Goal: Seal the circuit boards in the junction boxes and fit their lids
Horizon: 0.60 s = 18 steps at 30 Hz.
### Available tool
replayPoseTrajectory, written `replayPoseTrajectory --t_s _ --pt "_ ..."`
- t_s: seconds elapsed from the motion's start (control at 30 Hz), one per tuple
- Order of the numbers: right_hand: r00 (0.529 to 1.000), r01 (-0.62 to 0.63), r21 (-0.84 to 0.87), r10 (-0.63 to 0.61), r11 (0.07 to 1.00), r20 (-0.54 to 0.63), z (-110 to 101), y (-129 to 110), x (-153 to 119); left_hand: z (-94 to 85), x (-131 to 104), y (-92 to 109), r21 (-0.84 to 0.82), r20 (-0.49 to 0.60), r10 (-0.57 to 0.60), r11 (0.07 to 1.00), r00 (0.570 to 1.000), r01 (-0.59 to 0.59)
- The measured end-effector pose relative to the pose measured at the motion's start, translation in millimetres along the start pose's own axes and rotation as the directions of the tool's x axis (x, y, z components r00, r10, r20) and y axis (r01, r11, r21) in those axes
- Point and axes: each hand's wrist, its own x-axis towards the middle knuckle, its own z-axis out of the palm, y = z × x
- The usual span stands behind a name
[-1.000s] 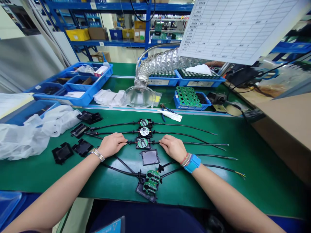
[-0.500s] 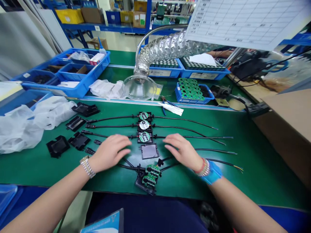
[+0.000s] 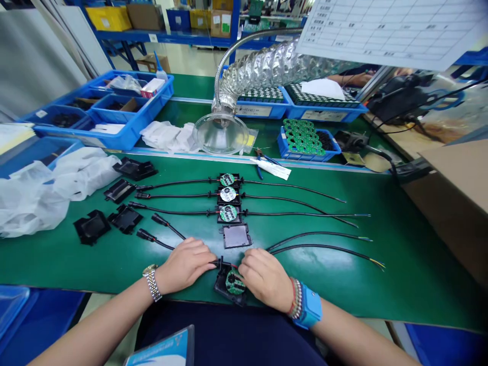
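My left hand (image 3: 190, 264) is closed in a pinch on a black cable (image 3: 216, 263) at the near edge of the bench. My right hand (image 3: 264, 277) has its fingers curled; what they hold is hidden behind them. A thin red wire (image 3: 234, 266) runs from the left-hand cable into those fingers. Below the hands, a green circuit board (image 3: 235, 282) rests over a black plastic case (image 3: 221, 284), beside my right fingertips. Just beyond lies an open case half (image 3: 236, 236). Farther back, three cases with round boards (image 3: 228, 213) stand in a column, cables out both sides.
Several black covers (image 3: 91, 227) and crumpled white bags (image 3: 30, 203) lie on the left. An extraction hood (image 3: 220, 134) hangs over the back. Behind are pliers (image 3: 260, 162), a white tube (image 3: 272, 169) and a blue bin of boards (image 3: 305, 140). A cardboard box (image 3: 453, 193) stands right.
Both hands have come nearer and closed in around the near case. My left hand has taken hold of a cable there. My right hand now covers the upper of the two boards.
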Motion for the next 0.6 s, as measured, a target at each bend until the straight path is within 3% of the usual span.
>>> replayPoseTrajectory --t_s 0.17,0.23,0.33,0.47,0.6 --pt "0.983 -0.176 0.169 0.164 0.970 0.082 -39.9 18.8 8.6 -22.9 0.4 11.8 0.037 -0.167 -0.002 0.999 0.986 0.008" --pt "0.968 -0.245 0.296 0.215 0.923 0.128 -59.4 34.7 8.8 -37.3 1.5 15.3 0.121 -0.232 -0.003 0.992 0.973 0.032" --pt "0.970 -0.244 0.360 0.227 0.900 0.090 -73.9 59.8 3.2 -52.8 6.2 12.0 0.289 -0.244 0.043 0.957 0.969 0.030" --pt "0.975 -0.211 0.113 0.202 0.971 0.092 -59.8 79.7 -7.8 -50.2 14.2 -6.1 0.457 -0.143 0.098 0.889 0.985 -0.022" --pt "0.979 -0.172 -0.099 0.181 0.980 0.091 -38.0 84.5 -11.0 -36.7 15.4 -20.9 0.464 -0.085 0.067 0.886 0.994 -0.020"
